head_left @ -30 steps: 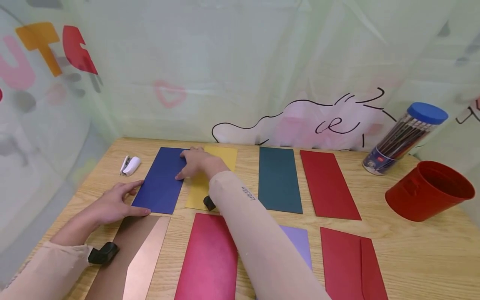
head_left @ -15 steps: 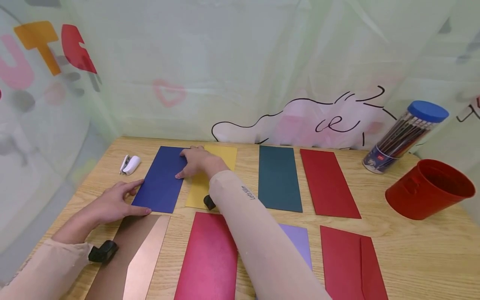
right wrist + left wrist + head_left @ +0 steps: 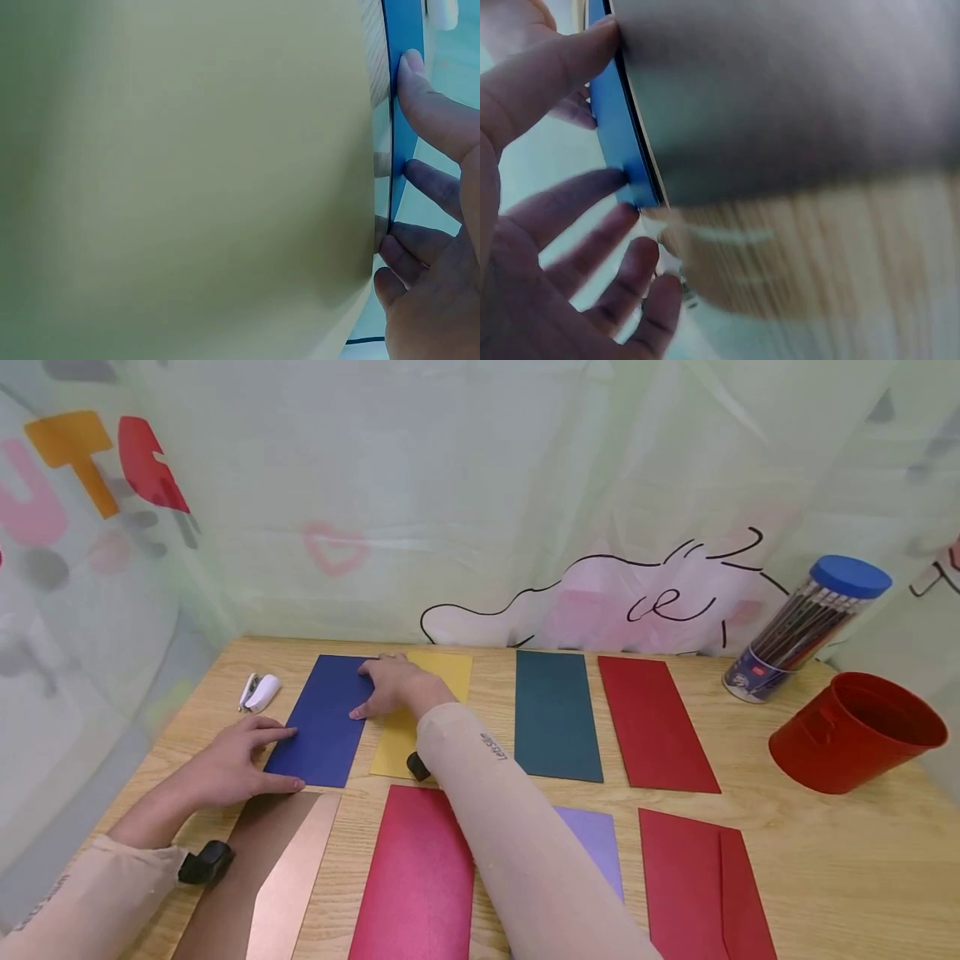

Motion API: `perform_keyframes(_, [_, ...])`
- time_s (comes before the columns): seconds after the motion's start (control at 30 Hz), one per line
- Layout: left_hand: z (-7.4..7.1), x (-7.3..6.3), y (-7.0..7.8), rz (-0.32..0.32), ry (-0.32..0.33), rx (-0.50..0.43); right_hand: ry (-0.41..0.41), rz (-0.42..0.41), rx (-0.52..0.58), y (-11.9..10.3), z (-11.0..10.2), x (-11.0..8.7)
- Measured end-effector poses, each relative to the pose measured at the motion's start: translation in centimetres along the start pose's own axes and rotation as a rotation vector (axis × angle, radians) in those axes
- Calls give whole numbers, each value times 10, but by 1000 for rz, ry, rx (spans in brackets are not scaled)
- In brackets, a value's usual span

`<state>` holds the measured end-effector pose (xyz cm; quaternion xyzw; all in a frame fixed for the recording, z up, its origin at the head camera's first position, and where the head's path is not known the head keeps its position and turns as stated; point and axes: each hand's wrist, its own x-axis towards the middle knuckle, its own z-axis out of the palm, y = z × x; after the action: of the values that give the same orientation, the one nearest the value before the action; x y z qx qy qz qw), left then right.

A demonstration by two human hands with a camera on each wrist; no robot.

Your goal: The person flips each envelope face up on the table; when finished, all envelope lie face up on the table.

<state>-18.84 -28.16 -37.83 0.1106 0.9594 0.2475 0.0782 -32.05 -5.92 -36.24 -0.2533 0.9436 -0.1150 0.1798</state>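
1. The blue paper [image 3: 322,722] lies flat on the table [image 3: 847,860], between the two hands; it is the landmark for every place below.
2. Left hand [image 3: 232,764]: its fingers are spread and fairly straight, gripping nothing — the index fingertip rests on the left side of the blue paper, the thumb tip on its near edge.
3. Right hand [image 3: 395,685]: its fingers are also spread and loose rather than closed, with the thumb and index fingertips touching the blue paper's right side.
4. Just right of the blue paper, partly under the right forearm, is the yellow paper [image 3: 393,743]; farther right lie the teal paper [image 3: 557,717] and the red paper [image 3: 658,724].
5. Just nearer the person than the blue paper is the brown paper [image 3: 281,868]; nearer and to its right are the crimson paper [image 3: 416,877], the purple paper [image 3: 596,843] and the flapped red envelope [image 3: 705,885].
6. Left of the blue paper sits a small white gadget [image 3: 261,692]; well to its right stand the pencil tub [image 3: 798,635] and the red bucket [image 3: 817,739].
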Motion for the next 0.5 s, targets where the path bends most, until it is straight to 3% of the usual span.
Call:
perform_keyframes(0.23, [-2, -3, 4, 110, 27, 233, 7, -13, -18, 0, 1, 1])
perform_keyframes(0.33, [-2, -4, 6, 227, 40, 320, -3, -19, -17, 1, 1, 1])
perform_keyframes(0.5, [0, -6, 8, 487, 98, 371, -15, -26, -13, 3, 2, 1])
